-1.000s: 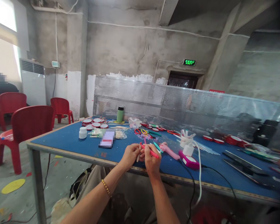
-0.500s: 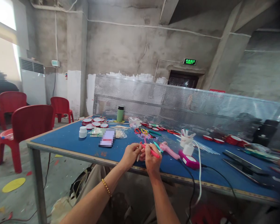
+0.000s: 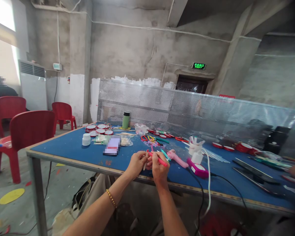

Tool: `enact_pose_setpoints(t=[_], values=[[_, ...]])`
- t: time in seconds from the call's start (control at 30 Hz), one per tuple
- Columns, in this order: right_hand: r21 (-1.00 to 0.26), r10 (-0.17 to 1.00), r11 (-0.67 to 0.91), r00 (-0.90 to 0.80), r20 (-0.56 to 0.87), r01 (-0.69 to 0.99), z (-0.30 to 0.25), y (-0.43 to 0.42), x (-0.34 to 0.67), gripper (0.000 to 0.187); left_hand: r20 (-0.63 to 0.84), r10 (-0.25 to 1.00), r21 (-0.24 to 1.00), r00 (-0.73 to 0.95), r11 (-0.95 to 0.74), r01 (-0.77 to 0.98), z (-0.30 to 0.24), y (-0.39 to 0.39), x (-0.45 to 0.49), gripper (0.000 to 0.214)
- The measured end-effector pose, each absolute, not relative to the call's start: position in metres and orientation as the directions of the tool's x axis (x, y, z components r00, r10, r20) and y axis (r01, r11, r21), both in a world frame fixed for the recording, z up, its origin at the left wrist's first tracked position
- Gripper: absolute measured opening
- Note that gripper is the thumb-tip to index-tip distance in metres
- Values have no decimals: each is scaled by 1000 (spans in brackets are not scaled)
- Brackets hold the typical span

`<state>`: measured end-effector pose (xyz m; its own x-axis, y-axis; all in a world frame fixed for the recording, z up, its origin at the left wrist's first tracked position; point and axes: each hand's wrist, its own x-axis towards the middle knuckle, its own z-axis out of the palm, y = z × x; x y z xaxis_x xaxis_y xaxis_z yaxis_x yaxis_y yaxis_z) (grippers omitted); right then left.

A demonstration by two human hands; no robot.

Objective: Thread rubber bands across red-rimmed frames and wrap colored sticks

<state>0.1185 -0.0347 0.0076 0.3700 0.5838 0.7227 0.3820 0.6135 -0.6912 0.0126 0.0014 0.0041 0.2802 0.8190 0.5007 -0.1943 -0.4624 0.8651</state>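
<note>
Both my hands meet above the front edge of the blue table [image 3: 71, 147]. My left hand [image 3: 137, 164] is closed in a pinch on a thin pale stick [image 3: 144, 166], whose lower end pokes out below the fingers. Inside my right hand [image 3: 159, 168] is a red pen-like tool [image 3: 163, 162], gripped like a pen with its tip against the left fingertips. Fingers hide most of the meeting point, where a bit of red shows. Just behind the hands lie a turquoise tool [image 3: 165, 154] and a pink glue gun [image 3: 177, 159].
Left are a white jar [image 3: 86, 139], a phone [image 3: 112, 146] and red-rimmed discs [image 3: 101, 130]. Scissors [image 3: 144, 139] and a green bottle [image 3: 126, 120] sit further back. Right are a purple device [image 3: 198, 168] with cables, a white cup [image 3: 194, 148] of sticks and a black stand [image 3: 257, 177].
The view has shifted very slightly. Both hands keep nearly the same pose, with the red tool and the pale stick still held together.
</note>
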Motion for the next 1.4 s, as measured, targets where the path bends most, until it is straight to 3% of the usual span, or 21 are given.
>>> enact_pose_setpoints(t=[0.43, 1.4], values=[[-712, 622, 615, 347, 702, 339, 9, -37, 117, 29, 492, 828, 870, 269, -461, -172, 4, 1, 12, 45], [-668, 557, 611, 370, 744, 425, 10, -37, 118, 29, 479, 823, 877, 306, -430, -216, 7, -4, 12, 49]])
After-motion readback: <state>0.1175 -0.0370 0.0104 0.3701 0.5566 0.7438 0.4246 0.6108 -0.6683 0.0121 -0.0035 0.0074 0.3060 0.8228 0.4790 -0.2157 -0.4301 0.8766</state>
